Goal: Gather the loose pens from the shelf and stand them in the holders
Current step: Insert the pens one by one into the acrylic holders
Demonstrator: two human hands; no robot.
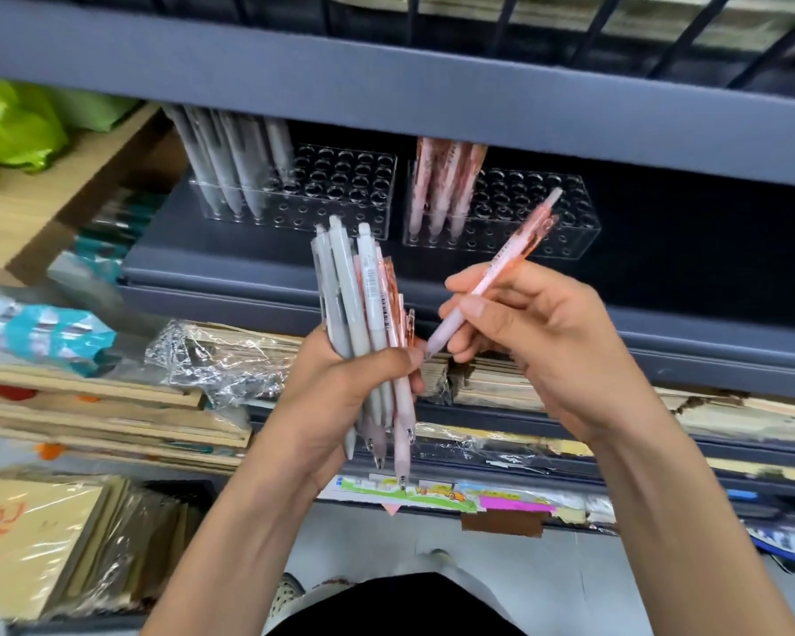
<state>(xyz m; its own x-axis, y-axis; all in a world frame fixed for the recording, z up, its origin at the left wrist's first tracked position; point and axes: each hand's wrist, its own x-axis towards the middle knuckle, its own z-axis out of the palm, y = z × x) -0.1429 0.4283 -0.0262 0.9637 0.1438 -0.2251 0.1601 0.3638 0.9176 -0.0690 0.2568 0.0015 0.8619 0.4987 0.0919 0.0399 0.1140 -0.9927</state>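
The upper shelf's front edge (pixel 386 107) hides the tops of the grey pens (pixel 235 162) in the left holder (pixel 345 195) and of the pink pens (pixel 441 185) in the right holder (pixel 551 222). The grip of the left hand (pixel 340 392) covers the middle of its bundle of pens (pixel 363 291), whose overlapping barrels cannot be counted. The thumb of the right hand (pixel 547 342) covers part of the single pink pen (pixel 519 250). The print on the barcode label (pixel 373 282) is too small to read. The teal packets (pixel 106 236) at left are blurred.

Pen bundle (pixel 368 323) in left hand (pixel 340 397), pink pen (pixel 492 277) in right hand (pixel 538 342)
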